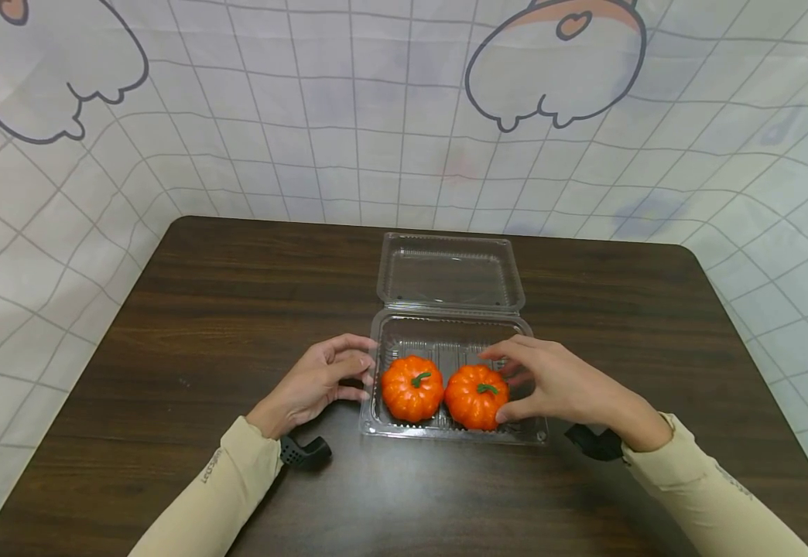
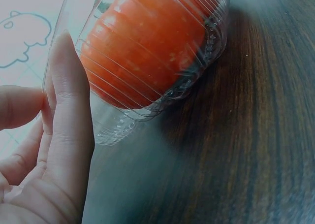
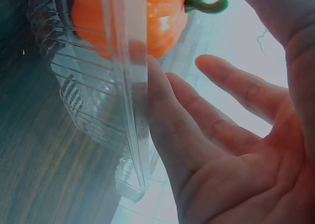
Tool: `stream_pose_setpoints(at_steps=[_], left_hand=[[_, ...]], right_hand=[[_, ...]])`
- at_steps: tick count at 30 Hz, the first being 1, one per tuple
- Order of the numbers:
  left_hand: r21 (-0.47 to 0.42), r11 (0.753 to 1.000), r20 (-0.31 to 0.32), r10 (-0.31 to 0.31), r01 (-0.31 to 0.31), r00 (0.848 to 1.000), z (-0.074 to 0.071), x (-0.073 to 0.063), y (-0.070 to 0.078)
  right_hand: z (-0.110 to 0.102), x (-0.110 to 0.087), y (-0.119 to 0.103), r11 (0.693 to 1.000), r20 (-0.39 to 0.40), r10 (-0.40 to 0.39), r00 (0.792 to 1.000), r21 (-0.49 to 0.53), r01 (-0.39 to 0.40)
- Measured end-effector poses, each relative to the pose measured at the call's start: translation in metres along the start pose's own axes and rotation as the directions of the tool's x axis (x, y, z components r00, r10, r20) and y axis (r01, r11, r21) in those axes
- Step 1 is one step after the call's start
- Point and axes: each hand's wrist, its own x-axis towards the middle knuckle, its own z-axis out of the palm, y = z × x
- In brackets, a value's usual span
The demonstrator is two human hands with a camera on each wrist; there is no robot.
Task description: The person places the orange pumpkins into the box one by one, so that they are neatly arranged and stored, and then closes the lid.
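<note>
A clear plastic clamshell container lies on the table with its lid folded back. Two small orange pumpkins with green stems sit side by side in its base, a left pumpkin and a right pumpkin. My left hand pinches the container's left rim between thumb and fingers, as the left wrist view shows. Over the right rim, my right hand spreads its fingers and thumb around the right pumpkin. In the right wrist view its fingers look loose; whether any fingertip touches the pumpkin is unclear.
The dark wood table has rounded far corners. A white grid-patterned curtain with cartoon outlines hangs behind the table and along both sides. Black straps circle both wrists.
</note>
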Motion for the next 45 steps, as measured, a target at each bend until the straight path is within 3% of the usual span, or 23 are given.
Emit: stream_pose_setpoints(at_steps=[13,28,34,40,42,45], left_hand=[[0.005,1.0,-0.004,0.001,-0.001,1.0,-0.001,0.0,-0.001],[0.001,1.0,0.009,0.007,-0.007,1.0,-0.001,0.001,-0.002],[-0.007,1.0,0.018,0.013,-0.013,1.0,-0.002,0.001,-0.004],[-0.012,1.0,0.007,0.005,-0.005,1.0,-0.001,0.002,-0.004],[-0.012,1.0,0.003,0.004,-0.004,1.0,-0.001,0.002,-0.004],[-0.018,1.0,0.003,0.004,-0.004,1.0,0.0,0.001,-0.003]], right_hand=[[-0.004,-0.008,0.01,0.998,-0.135,-0.016,0.991,0.052,0.023],[-0.016,-0.011,0.028,0.98,-0.329,-0.047,0.943,0.167,0.107],[-0.02,-0.008,0.037,0.939,-0.397,0.014,0.918,0.32,0.124],[-0.026,-0.002,0.046,0.913,-0.441,0.097,0.892,0.397,0.097],[-0.027,0.001,0.049,0.889,-0.444,0.113,0.889,0.444,0.109],[-0.029,0.007,0.056,0.824,-0.446,0.132,0.885,0.546,0.152]])
